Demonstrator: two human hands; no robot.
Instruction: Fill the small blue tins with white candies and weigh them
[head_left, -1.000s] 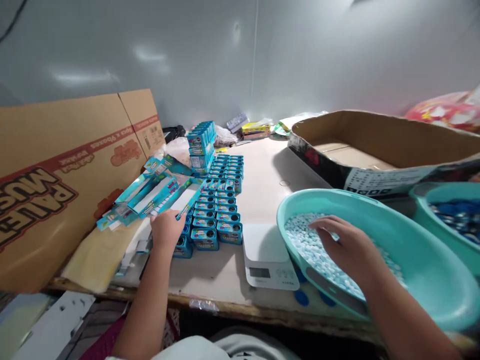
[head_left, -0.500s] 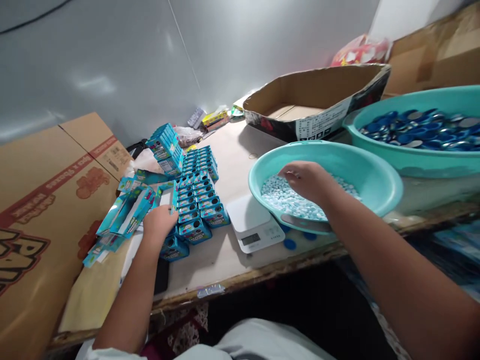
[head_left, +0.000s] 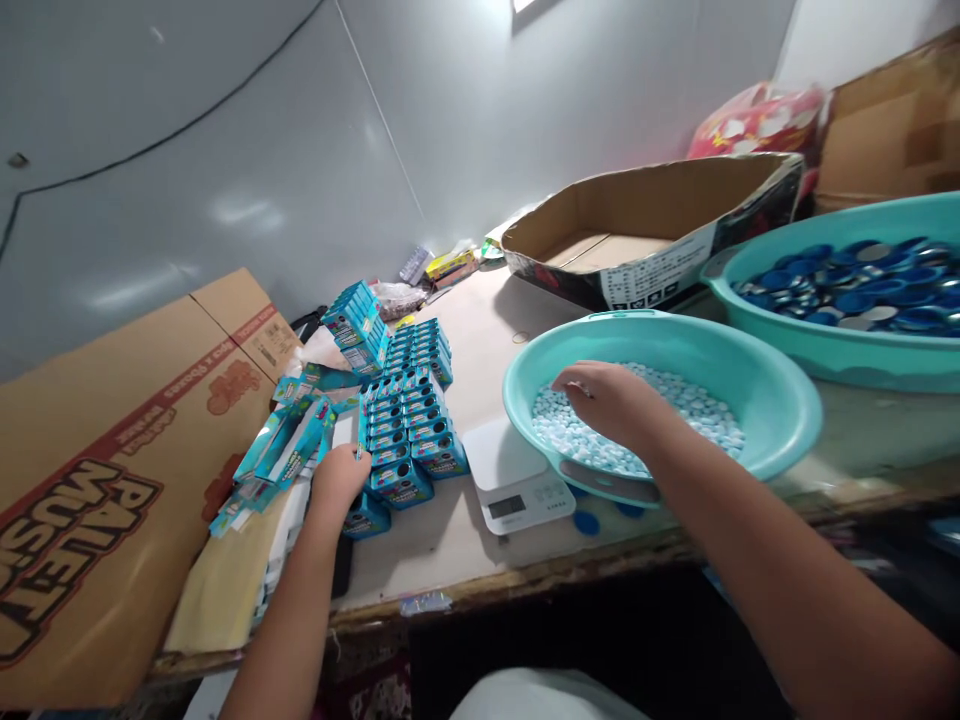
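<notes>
My left hand point(head_left: 341, 478) is closed at the left side of the rows of small blue boxes point(head_left: 403, 482), with its fingers round a blue carton point(head_left: 346, 428) whose pale inside shows above the hand. Over the turquoise basin point(head_left: 780, 420) is my right hand point(head_left: 611, 402), fingers curled together just above the small pale-blue pieces point(head_left: 581, 435), which look like candies. What those fingers hold is hidden. Between the boxes and the basin lies a white kitchen scale point(head_left: 523, 505), its upper part close to the basin's rim.
Flattened and open blue cartons point(head_left: 289, 445) lie at left beside a large cardboard box point(head_left: 150, 440). A second turquoise basin point(head_left: 840, 360) with blue, shiny round lids stands at right. Behind is a shallow cut-down carton point(head_left: 660, 265). Blue discs point(head_left: 586, 522) lie near the table edge.
The view has shifted, so everything sits lower in the picture. The scale's display was partly lit and now looks darker. Both hands stay at about the same places.
</notes>
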